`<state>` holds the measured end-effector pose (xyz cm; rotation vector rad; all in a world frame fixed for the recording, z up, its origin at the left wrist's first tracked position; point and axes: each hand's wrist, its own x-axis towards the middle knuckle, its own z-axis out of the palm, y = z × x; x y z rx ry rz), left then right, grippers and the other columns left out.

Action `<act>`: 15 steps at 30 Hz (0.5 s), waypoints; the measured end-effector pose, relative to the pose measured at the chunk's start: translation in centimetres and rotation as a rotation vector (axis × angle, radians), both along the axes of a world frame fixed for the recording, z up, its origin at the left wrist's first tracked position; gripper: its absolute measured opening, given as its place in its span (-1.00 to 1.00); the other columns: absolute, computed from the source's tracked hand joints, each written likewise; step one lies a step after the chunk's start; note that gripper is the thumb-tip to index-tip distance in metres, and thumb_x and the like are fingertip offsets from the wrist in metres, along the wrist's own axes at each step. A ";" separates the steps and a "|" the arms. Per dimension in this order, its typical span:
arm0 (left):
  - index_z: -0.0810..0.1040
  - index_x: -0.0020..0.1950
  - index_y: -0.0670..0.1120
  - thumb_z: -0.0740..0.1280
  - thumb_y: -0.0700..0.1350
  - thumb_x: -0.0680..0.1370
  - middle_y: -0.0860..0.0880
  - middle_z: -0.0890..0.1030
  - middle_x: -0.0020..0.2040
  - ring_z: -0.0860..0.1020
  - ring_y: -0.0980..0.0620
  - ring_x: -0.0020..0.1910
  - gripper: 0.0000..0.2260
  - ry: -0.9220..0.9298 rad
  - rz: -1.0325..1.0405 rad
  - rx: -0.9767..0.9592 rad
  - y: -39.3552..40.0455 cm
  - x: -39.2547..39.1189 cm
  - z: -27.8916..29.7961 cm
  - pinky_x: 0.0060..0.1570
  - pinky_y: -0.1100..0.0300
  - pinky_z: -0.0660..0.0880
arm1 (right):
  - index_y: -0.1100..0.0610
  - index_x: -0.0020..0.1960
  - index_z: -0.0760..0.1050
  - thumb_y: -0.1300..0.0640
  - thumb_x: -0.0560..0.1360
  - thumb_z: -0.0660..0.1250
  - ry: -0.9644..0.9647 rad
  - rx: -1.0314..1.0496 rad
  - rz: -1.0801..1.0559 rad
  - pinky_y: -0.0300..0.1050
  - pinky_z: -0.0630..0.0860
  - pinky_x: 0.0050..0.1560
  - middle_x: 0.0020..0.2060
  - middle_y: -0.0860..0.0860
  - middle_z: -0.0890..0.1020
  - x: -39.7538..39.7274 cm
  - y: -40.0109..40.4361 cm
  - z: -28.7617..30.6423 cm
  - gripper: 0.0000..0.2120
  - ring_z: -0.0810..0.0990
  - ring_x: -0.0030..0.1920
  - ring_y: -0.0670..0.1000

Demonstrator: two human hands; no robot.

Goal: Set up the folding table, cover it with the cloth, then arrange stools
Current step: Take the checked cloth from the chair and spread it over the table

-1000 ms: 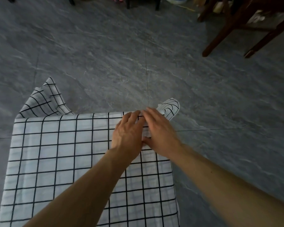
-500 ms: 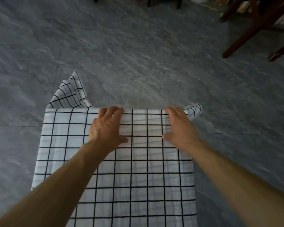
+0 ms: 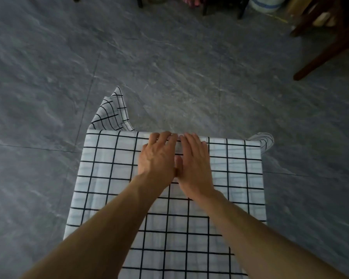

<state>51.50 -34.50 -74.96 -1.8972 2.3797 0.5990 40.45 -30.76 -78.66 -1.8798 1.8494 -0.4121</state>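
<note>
The cloth (image 3: 109,188) is white with a thin black grid, spread flat over the bench, which it covers completely, so none of the bench itself shows. Both hands lie side by side at the middle of the far edge: left hand (image 3: 157,158) and right hand (image 3: 194,164), palms down, fingers straight and pressing the fabric, thumbs touching. The far left corner (image 3: 111,111) sticks up in a pointed fold; the far right corner (image 3: 265,140) droops over. The near edge is cut off. The floor (image 3: 48,77) is grey marbled tile. Dark wooden furniture legs (image 3: 320,59) stand top right, blurry.
</note>
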 end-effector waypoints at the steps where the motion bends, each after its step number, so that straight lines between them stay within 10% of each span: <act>1: 0.22 0.50 0.05 0.37 0.06 0.52 0.08 0.27 0.46 0.21 0.00 0.41 -0.40 0.012 0.001 -0.011 0.1 0.2 -0.2 0.32 0.06 0.32 | 0.19 0.53 0.17 0.11 0.65 0.08 0.017 -0.028 -0.009 0.09 -0.06 0.56 0.53 0.10 0.22 0.1 0.1 -0.3 -0.53 0.04 0.57 0.04; 15: 0.26 0.48 0.07 0.43 0.05 0.46 0.08 0.32 0.43 0.23 -0.01 0.38 -0.37 0.036 0.034 0.009 -0.4 0.6 -0.6 0.31 0.04 0.34 | 0.21 0.55 0.13 0.06 0.67 0.02 0.210 -0.078 0.035 0.13 0.01 0.55 0.54 0.12 0.21 0.0 0.3 -1.6 -0.52 0.05 0.57 0.08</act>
